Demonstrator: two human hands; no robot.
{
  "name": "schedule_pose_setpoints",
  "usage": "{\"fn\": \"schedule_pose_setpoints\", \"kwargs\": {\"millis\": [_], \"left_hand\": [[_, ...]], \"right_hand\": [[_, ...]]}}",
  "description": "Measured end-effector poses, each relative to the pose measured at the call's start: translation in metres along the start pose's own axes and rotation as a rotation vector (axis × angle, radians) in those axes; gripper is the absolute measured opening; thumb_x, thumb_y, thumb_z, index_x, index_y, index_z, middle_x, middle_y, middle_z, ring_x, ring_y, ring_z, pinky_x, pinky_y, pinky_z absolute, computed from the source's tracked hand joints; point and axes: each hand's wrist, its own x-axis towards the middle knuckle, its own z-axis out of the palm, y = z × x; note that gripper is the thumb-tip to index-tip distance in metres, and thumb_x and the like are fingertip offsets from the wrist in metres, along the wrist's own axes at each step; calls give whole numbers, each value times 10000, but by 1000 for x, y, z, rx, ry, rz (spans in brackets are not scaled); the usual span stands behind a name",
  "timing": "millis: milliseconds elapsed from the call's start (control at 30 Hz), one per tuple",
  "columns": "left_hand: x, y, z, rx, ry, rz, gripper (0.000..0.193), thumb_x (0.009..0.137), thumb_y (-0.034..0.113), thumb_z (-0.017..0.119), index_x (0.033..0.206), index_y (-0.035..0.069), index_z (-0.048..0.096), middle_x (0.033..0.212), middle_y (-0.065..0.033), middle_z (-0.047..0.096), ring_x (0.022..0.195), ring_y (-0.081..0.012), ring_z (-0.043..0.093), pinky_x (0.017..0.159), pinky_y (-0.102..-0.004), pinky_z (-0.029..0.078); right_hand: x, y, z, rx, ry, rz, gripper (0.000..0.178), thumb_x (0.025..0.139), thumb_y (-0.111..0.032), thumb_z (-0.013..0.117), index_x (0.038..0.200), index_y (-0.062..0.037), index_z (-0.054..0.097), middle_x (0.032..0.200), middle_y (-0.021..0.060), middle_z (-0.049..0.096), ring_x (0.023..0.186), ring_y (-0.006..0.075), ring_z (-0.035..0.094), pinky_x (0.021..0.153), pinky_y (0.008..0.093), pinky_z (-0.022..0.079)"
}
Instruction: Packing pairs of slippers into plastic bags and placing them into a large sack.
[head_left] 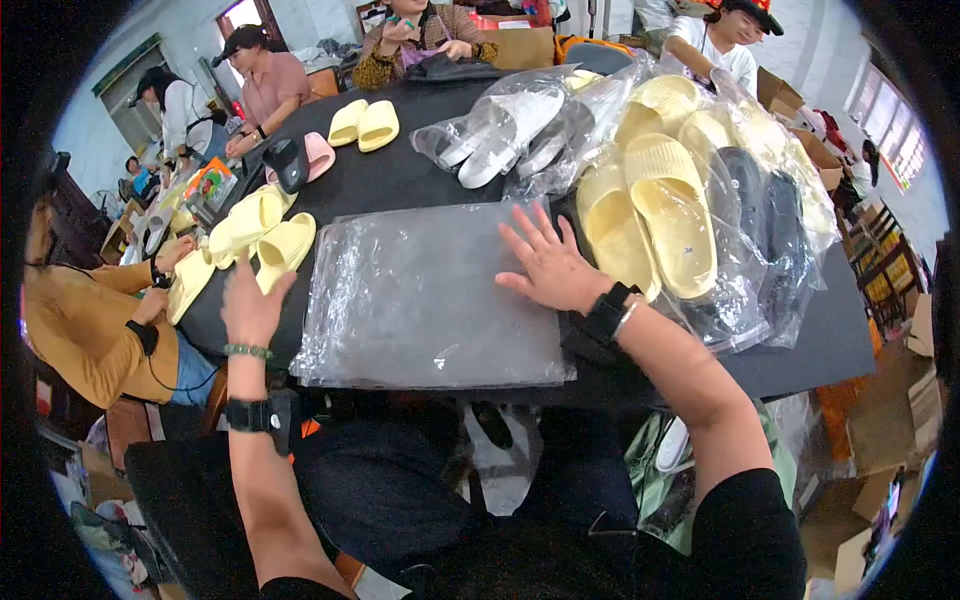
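My right hand (550, 265) lies with its fingers spread on the right side of a flat stack of clear plastic bags (430, 300) at the table's near edge. My left hand (252, 308) is left of the stack, thumb apart and fingers stretched toward a pale yellow slipper (284, 252). Whether its fingertips touch the slipper I cannot make out. Another yellow slipper (250, 218) lies just beyond, within a small group of the same kind. Neither hand holds anything.
Bagged yellow slippers (670, 215) are piled at the right, with bagged white slippers (510, 125) behind the stack. A yellow pair (364, 125), a black slipper (287, 163) and a pink slipper (318, 157) lie farther back. A co-worker's hands (165, 275) handle a yellow slipper at left.
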Motion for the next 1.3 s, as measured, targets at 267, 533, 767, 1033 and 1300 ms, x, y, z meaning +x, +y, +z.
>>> {"fn": "schedule_pose_setpoints", "kwargs": {"millis": [267, 533, 767, 1033, 1300], "left_hand": [[-120, 140, -4, -116, -276, 587, 781, 806, 610, 595, 1437, 197, 394, 1524, -164, 272, 1408, -426, 193, 1067, -694, 109], [-140, 141, 46, -92, -507, 750, 1022, 637, 589, 752, 1481, 225, 307, 1563, -133, 188, 1420, -425, 157, 1104, -639, 122], [-122, 142, 51, -57, -493, 765, 976, 644, 440, 786, 1481, 255, 320, 1568, -85, 210, 1426, -395, 182, 1096, -657, 123], [-122, 128, 71, -30, -352, 863, 999, 634, 523, 736, 1493, 265, 297, 1586, -80, 164, 1445, -358, 151, 1109, -648, 75], [-123, 158, 55, -54, -223, 904, 1000, 605, 636, 672, 1458, 206, 378, 1562, -132, 226, 1438, -375, 173, 1093, -650, 98]], "right_hand": [[-39, -34, -11, 62, -111, 22, 788, 904, -604, 465, 1474, -90, 284, 1543, 207, 193, 1428, 424, 143, 1110, 598, 184], [-60, -20, 7, 163, 58, 46, 748, 891, -594, 491, 1405, -58, 398, 1479, 239, 316, 1383, 445, 248, 1095, 591, 228], [-179, 4, -117, 1047, -398, -67, 247, 900, -184, 621, 1020, 32, 635, 960, 129, 677, 913, 248, 650, 829, 322, 502], [-438, 106, 58, 537, -521, 1091, 457, 848, -392, 646, 1062, 11, 638, 1034, 160, 685, 969, 325, 651, 833, 371, 501], [-564, 158, 229, 1120, -121, 1141, 484, 740, -320, 736, 1195, -184, 643, 1343, 145, 528, 1153, 313, 559, 969, 388, 467]]}}
